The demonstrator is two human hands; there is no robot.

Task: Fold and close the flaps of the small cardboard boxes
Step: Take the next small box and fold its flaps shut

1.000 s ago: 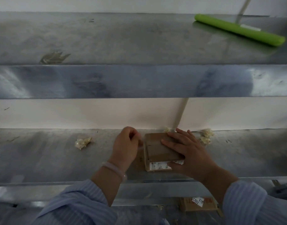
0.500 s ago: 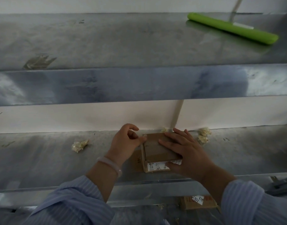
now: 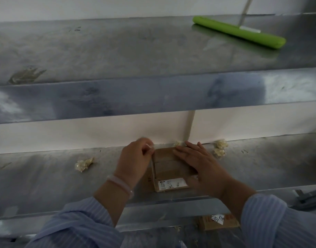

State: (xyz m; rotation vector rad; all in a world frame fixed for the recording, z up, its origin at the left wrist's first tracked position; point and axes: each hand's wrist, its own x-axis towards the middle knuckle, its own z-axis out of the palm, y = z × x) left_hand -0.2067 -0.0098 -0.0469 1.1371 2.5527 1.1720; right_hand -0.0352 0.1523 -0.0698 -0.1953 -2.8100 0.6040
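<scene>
Your right fingers lie straight and slightly spread, pressed flat on the top of the box. Your left fingers are curled at its far left corner, thumb and forefinger close together on something thin and pale. The blur there means I cannot tell whether that is tape or a flap's edge.

The largest thing around you is the dull grey steel upper shelf, then the scuffed steel lower shelf you work on. Far right on the upper shelf lies a bright green foam mop head on a pale handle.

The small brown cardboard box sits on the lower shelf near its front edge, between your left hand and right hand, its top flaps down under your fingers. I judge it light and fairly stiff, though the flaps will likely spring up if released and the box could skid on the smooth steel. Hold it down from above with a flat palm, and take each flap by its free edge, not the crease.

Near right, on a lower level, lies a second brown cardboard box with a white tag. Crumpled yellowish wads lie to the left of your hands and just beyond the right one. Smallest is the white printed label on the box's near face.
</scene>
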